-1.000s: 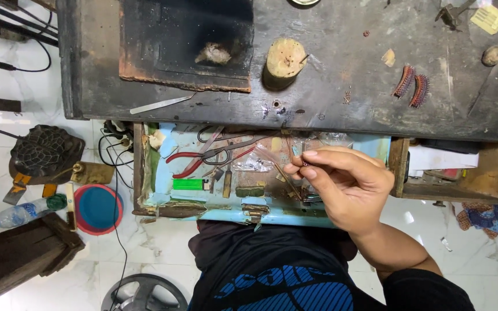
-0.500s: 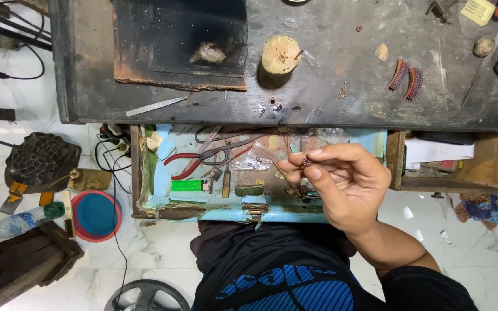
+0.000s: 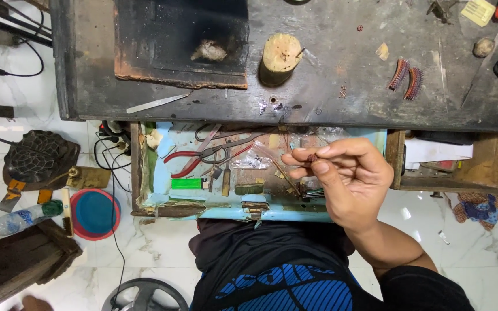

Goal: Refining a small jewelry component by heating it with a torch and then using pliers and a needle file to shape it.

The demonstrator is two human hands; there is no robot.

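A: What has changed since a second ago?

B: Very little. The right hand (image 3: 350, 184) stays above the open drawer (image 3: 151, 173), only a touch lower and further right in the view, and the fingers have drawn in on a small dark reddish bead (image 3: 312, 156).

A: Take me across from the left.

B: Well to the left of the hand, on the floor, lie a plastic bottle (image 3: 15, 217) and a round blue lid with a red rim (image 3: 94, 213). Nearer, in the drawer, are red-handled pliers (image 3: 188, 161), scissors (image 3: 226, 147) and a green lighter (image 3: 187, 184). Beyond the fingertips, on the dark workbench (image 3: 329, 69), stands a short wooden peg (image 3: 280, 53). Off to the hand's right, on the bench, lie two ribbed reddish strips (image 3: 407, 78).

A: And the hand itself?

B: Thumb and first two fingers are closed to a fine pinch with the bead at the tips. The other fingers curl loosely. Whether a thread or wire runs through the bead, I cannot tell.

A: The left hand?

B: It is out of sight.

A: How should that pinch be handled?

B: I'd judge that a light, steady grip suits so small a piece. Keeping it over the drawer is sensible, since a dropped bead would land there and not on the floor.
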